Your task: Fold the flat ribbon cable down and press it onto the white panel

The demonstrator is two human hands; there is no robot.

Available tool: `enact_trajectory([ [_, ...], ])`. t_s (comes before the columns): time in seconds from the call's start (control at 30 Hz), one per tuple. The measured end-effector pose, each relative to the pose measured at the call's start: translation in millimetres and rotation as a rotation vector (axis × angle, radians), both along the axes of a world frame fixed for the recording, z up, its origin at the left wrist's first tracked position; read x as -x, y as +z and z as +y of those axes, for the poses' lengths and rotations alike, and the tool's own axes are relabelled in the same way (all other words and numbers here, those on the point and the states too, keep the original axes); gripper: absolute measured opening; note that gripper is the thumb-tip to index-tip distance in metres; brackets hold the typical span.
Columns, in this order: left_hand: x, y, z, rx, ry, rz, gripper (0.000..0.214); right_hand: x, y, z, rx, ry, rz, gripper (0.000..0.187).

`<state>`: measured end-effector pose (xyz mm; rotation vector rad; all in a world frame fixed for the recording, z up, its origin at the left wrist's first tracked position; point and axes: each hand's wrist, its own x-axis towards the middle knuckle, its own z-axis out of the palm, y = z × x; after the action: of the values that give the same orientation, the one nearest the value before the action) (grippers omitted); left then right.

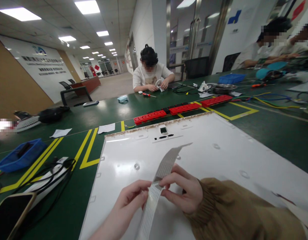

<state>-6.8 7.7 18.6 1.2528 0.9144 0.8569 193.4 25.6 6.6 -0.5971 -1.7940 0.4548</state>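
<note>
A long pale ribbon strip (166,165) runs from near the bottom edge up over a large white panel (219,156) lying flat on the green table. My left hand (130,200) pinches the strip from the left, fingers closed on it. My right hand (185,191), in a brown sleeve, pinches the same strip from the right, close beside the left hand. The strip's far end lifts free above the panel near a small slot (164,130).
Red power strips (181,109) lie beyond the panel. A blue bin (20,155), a white power strip with black cables (52,176) and a phone (11,213) sit at the left. A person (151,71) sits across the table; other people (276,46) work at the right.
</note>
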Motion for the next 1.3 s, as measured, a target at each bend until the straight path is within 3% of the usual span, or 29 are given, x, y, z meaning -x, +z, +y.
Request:
enact_trajectory([
  [0.2,2,0.1,-1,-0.059,-0.101,0.002,0.030,1,0.0,0,-0.010,0.029,0.007,0.006],
  [0.37,10,-15.0,-7,-0.113,-0.149,0.041,0.059,2,-1.8,1,-0.001,0.021,-0.026,0.005],
  [0.5,11,-16.7,-10,-0.125,-0.164,0.119,0.071,3,-4.5,2,-0.004,-0.002,-0.073,0.008],
  [0.67,5,-3.0,-7,-0.162,-0.173,0.195,0.053,1,-5.6,1,0.000,-0.022,-0.121,0.008],
  [0.8,3,7.5,-5,-0.234,-0.228,0.135,0.027,-1,-3.4,0,0.008,0.069,-0.158,0.008],
  [0.97,3,6.4,-8,-0.254,-0.145,0.181,0.034,1,-1.7,0,0.048,0.172,-0.125,0.004],
  [1.13,-1,8.8,-5,-0.264,-0.222,0.198,0.035,3,-6.8,-2,0.123,0.149,-0.041,0.031],
  [1.3,-4,8.5,-4,-0.209,-0.253,0.264,0.023,1,-8.3,-1,0.371,0.119,0.004,0.051],
])
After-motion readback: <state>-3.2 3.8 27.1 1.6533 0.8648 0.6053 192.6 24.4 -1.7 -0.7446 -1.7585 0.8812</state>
